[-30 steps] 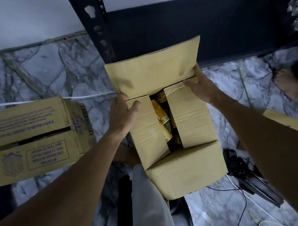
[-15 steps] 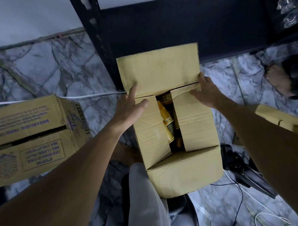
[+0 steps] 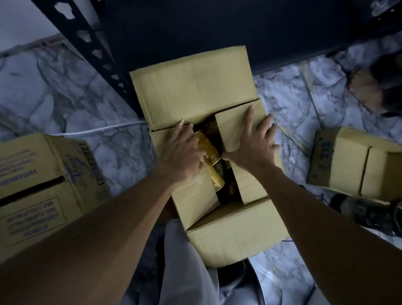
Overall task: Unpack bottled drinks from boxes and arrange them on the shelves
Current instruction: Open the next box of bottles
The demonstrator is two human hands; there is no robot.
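A plain cardboard box (image 3: 226, 235) stands on the marble floor in front of me, its far flap (image 3: 193, 88) folded up and back. Through the gap between the two inner flaps I see bottles with golden labels (image 3: 214, 163) lying inside. My left hand (image 3: 180, 155) lies on the left inner flap, its fingers curled over the flap's inner edge against a bottle. Spread flat on the right inner flap is my right hand (image 3: 252, 142), with the thumb at the flap's edge.
A printed carton (image 3: 34, 192) sits to the left and another carton (image 3: 354, 162) to the right. The black shelf upright (image 3: 85, 38) and dark shelf board (image 3: 222, 27) rise behind the box. A white cable (image 3: 100, 131), black gear (image 3: 364, 215) and someone's foot (image 3: 366, 89) lie around.
Both hands have moved from the box's outer sides inward onto the inner flaps, beside the gap. The view has shifted down and the box sits lower in frame.
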